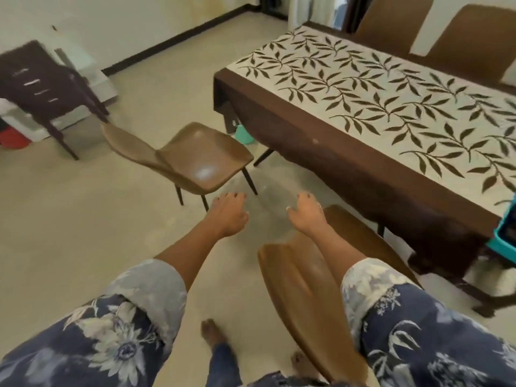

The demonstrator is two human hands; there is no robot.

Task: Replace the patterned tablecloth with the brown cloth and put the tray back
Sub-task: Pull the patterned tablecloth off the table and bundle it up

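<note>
**Now reaching out, gripping nothing**

At far left stands a dark chair (42, 85). A brown chair (195, 155) sits on the floor (83, 219) nearer the table (480, 296). The left hand (227, 212) and right hand (305, 216) stretch forward over the floor, fingers loosely curled and holding nothing. The patterned tablecloth (363, 107) covers the table. A teal tray (506, 230), cut off by the right edge, sits at the table's near end.

Cream wall (125, 20) with dark skirting (178, 39), pale floor (69, 219); a brown chair (201, 157) stands out, perhaps a dark plastic chair (42, 85) beyond.
</note>
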